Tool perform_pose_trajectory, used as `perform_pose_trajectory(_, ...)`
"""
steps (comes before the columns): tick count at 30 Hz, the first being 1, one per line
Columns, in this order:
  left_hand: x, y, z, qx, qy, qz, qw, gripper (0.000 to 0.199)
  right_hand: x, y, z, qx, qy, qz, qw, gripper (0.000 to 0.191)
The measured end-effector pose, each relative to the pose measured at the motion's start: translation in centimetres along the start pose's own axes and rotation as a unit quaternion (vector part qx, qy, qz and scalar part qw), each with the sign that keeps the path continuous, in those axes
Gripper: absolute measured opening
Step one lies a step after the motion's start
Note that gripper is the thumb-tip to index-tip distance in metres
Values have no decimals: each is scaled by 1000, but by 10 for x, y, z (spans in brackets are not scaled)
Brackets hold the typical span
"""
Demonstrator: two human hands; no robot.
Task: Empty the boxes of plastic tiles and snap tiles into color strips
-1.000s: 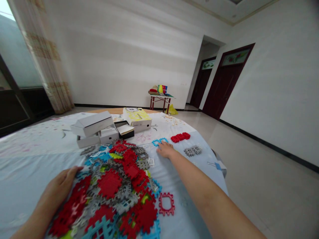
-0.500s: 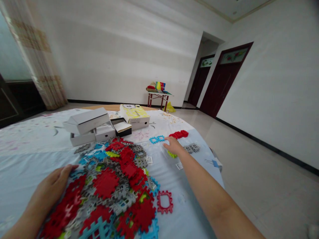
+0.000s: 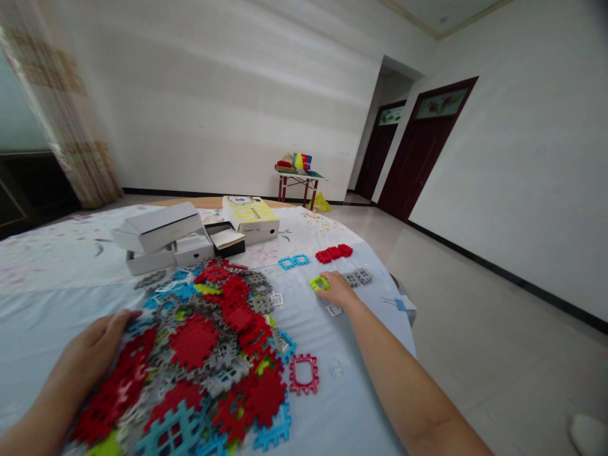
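Note:
My right hand (image 3: pixel 338 291) reaches across the table, its thumb and fingers closed around the near edge of a lime-green toothed building piece (image 3: pixel 314 284). Just beyond it lie a pair of blue frame pieces (image 3: pixel 293 261) and a row of red pieces (image 3: pixel 334 253). Grey pieces (image 3: pixel 360 277) sit to the right of the hand, and a small white lattice piece (image 3: pixel 334 310) below it. My left hand (image 3: pixel 97 345) rests, fingers extended, against the left side of a heap of interlocking pieces (image 3: pixel 194 341); its fingertips are partly hidden.
White boxes (image 3: pixel 159 229), a black open box (image 3: pixel 232 247) and a yellow-white printed box (image 3: pixel 251 218) stand behind the heap. A red frame piece (image 3: pixel 304 373) lies right of it. A blue clip (image 3: pixel 400 304) is at the table's right edge. A small table (image 3: pixel 299 175) stands by the wall.
My right hand has moved from the blue frame pieces toward me, onto the lime-green piece. My left hand stays by the heap. The view has shifted slightly.

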State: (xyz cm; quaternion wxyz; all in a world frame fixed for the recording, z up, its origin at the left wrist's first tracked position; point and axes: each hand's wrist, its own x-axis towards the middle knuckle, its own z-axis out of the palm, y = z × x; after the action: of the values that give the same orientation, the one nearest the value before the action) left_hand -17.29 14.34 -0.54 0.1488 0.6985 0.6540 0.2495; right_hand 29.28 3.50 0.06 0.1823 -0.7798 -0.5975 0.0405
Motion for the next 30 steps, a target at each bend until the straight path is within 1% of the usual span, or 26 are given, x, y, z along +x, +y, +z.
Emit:
perform_pose_trajectory(4,-3,2,-2,0,-9,0,1000,65,6,-5,11,7,33,-10,999,52)
perform_pose_trajectory(8,-3,1,-1,-4,-20,-20,1000,69,8,-5,18,17,52,-13,998,49)
perform_pose_trajectory(14,-2,1,0,-9,-18,-34,999,71,5,-3,17,6,59,-24,998,47)
perform_pose_trajectory(18,-2,2,1,-8,-11,-22,1000,69,3,-5,15,-1,59,-23,998,49)
perform_pose_trajectory(20,-3,1,1,-6,-9,-12,1000,67,2,-7,14,3,74,-25,997,50)
perform_pose_trajectory(22,-2,-1,3,-8,-3,-1,1000,64,0,-11,11,20,106,-36,994,50)
perform_pose_trajectory(24,-1,-5,5,-14,8,11,1000,61,-4,-17,7,52,137,-67,987,46)
perform_pose_trajectory(26,1,-9,7,-15,16,19,1000,59,-10,-28,3,98,131,-123,979,38)
perform_pose_trajectory(28,1,-11,8,-16,16,19,1000,58,-19,-43,0,151,83,-187,967,30)
perform_pose_trajectory(30,0,-10,8,-22,13,12,1000,58,-30,-61,-2,200,24,-235,951,25)
